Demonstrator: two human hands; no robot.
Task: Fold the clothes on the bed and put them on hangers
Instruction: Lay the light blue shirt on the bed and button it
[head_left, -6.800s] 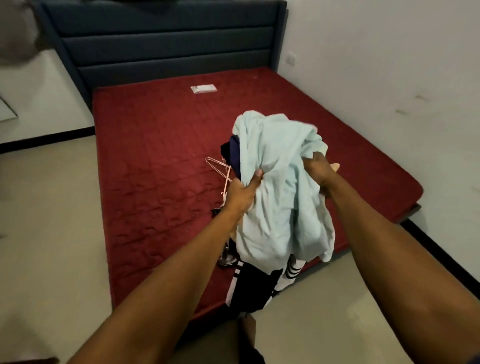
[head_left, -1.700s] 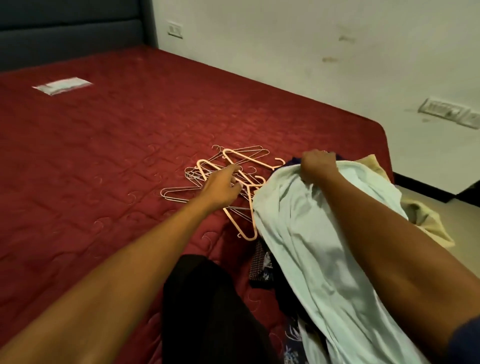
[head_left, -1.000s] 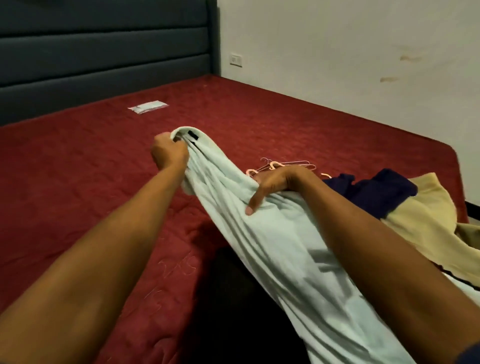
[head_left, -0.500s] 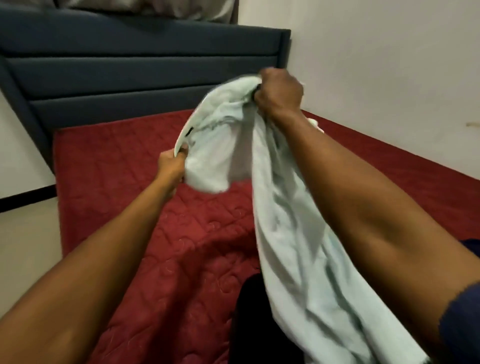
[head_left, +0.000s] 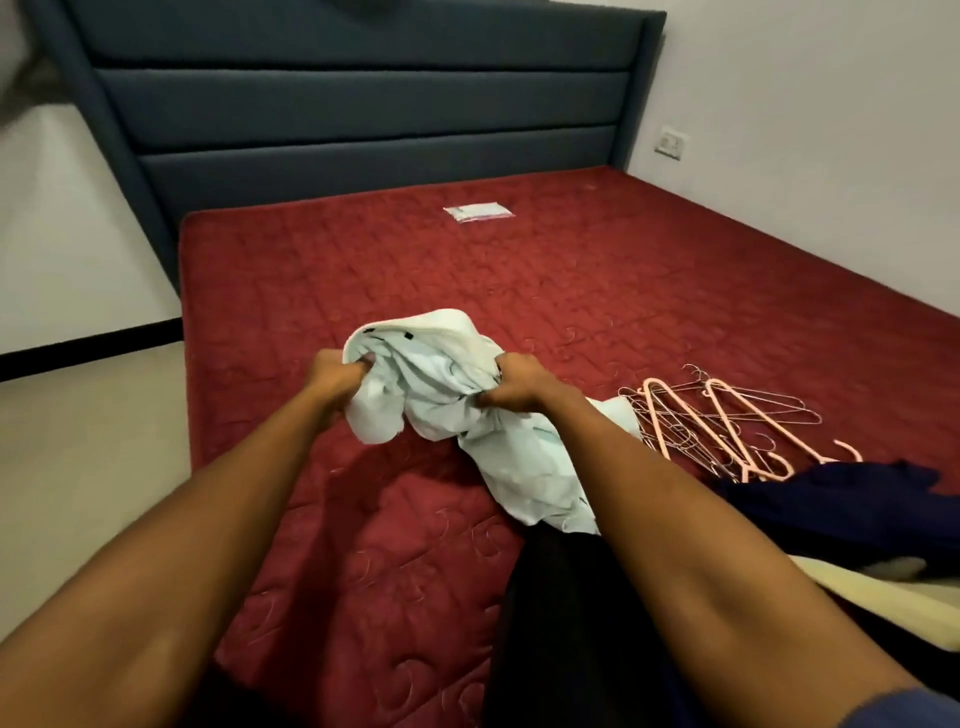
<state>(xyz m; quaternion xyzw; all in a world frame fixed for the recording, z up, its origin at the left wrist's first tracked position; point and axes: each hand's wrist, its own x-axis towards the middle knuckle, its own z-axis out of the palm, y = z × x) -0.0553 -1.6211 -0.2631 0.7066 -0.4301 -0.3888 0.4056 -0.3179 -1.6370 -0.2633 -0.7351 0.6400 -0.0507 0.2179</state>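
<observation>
Both the left hand (head_left: 332, 376) and right hand (head_left: 517, 384) gripped the pale shirt (head_left: 441, 395) above the bed (head_left: 623, 291), hangers (head_left: 722, 421) and dark clothes (head_left: 831, 504) lying right.

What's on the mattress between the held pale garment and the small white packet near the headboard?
Nothing: in the head view, only bare red mattress separates the garment from the packet.

The bed (head_left: 571, 291), a red quilted mattress, carries a white packet (head_left: 478, 212) at the far middle, a heap of hangers (head_left: 717, 426) at right, and nearer, a navy garment (head_left: 831, 514) beside a cream garment (head_left: 883, 603)
</observation>
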